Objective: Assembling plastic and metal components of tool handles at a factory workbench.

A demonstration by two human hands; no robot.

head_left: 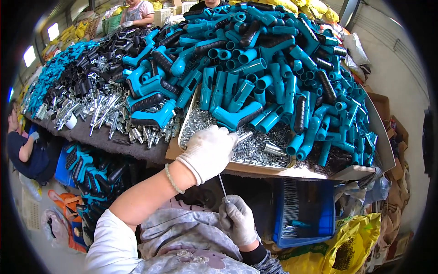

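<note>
My left hand (209,148), in a white glove, reaches over the near edge of a shallow box (255,167) of small silver metal parts (255,148). Its fingers are bent together, and what they pinch is hidden. A short silver metal tube (245,136) lies right at its fingertips; I cannot tell whether they touch it. Below and to the right, my gloved right hand (238,220) is closed around the lower end of a thin metal rod (222,186). The rod tilts up toward my left wrist. A teal handle with a black grip (237,115) lies just beyond my left hand.
Teal and black handles (255,41) form a high heap behind the box. Metal fittings (102,107) and black sleeves (84,61) spread to the left. Under the table edge sit a blue bin (305,239) with thin rods and a yellow sack (353,246). Other people work beyond the table and at left.
</note>
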